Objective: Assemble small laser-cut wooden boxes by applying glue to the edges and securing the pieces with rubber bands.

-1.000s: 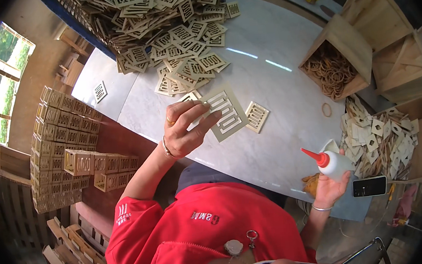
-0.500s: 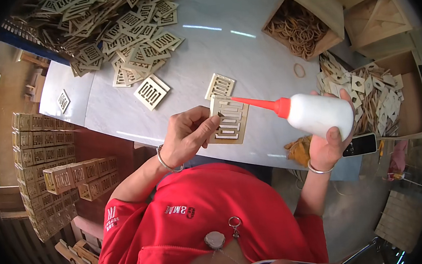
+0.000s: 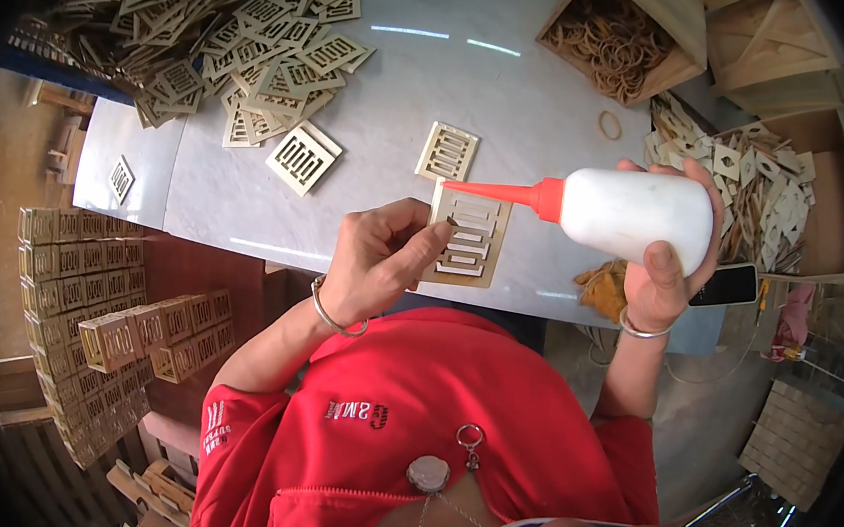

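Left hand pinches slotted panel by its left side, above table near the close edge. Right hand grips white bottle; red nozzle points left, tip at panel's top, contact unclear. Beyond: two loose panels, heap farther left, boxed rings right.

The squeeze bottle is plain white, its tapered nozzle bright red. The slotted wooden panel is pale tan, patterned with rows of cut-out slots. The desk is whitish grey, faintly veined; the rubber bands are brownish tan, the cloth mustard-yellow, the person's shirt red with white lettering.
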The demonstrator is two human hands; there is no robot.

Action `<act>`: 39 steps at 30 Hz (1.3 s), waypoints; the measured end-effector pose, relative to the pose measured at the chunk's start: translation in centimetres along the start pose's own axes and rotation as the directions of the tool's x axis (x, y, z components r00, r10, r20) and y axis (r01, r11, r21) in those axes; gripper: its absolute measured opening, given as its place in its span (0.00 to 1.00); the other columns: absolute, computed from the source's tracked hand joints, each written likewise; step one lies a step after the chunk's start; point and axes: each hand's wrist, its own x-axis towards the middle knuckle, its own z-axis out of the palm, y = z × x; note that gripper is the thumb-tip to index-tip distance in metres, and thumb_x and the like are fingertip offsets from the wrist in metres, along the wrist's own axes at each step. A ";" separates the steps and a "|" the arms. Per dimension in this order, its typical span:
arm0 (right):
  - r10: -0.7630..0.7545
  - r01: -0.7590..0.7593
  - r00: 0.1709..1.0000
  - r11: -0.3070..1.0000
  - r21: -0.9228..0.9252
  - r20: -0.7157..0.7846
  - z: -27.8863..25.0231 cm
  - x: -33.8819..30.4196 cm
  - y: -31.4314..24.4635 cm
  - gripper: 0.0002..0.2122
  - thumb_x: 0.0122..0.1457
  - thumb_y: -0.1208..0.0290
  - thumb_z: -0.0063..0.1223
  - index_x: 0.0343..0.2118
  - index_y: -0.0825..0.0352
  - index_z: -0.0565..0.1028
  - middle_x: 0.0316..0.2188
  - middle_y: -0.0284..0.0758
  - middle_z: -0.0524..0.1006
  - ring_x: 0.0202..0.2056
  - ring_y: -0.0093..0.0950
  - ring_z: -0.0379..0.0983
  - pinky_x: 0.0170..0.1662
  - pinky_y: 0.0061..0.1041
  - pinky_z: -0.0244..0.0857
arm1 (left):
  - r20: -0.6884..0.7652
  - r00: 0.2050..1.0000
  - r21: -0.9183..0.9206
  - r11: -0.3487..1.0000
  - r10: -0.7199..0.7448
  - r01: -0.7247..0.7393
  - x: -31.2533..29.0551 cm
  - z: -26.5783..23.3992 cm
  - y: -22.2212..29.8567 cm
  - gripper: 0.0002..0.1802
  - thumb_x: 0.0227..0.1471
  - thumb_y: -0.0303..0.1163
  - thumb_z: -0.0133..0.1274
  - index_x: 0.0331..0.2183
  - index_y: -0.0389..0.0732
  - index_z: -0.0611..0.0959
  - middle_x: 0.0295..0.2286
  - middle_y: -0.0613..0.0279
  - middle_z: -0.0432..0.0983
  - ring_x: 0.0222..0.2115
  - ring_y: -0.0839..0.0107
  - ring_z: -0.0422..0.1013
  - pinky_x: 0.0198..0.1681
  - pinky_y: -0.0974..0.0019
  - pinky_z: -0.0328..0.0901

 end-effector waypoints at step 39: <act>0.158 -0.125 0.947 0.983 0.133 -0.280 -4.9 -2.4 1.7 0.33 0.46 0.60 0.57 0.53 0.72 0.60 0.41 0.45 0.70 0.45 0.46 0.68 0.53 0.45 0.58 | 0.150 0.989 -0.545 0.833 -0.015 0.095 0.5 0.3 -0.9 0.10 0.57 0.28 0.45 0.29 0.32 0.77 0.22 0.63 0.72 0.16 0.81 0.65 0.15 0.78 0.59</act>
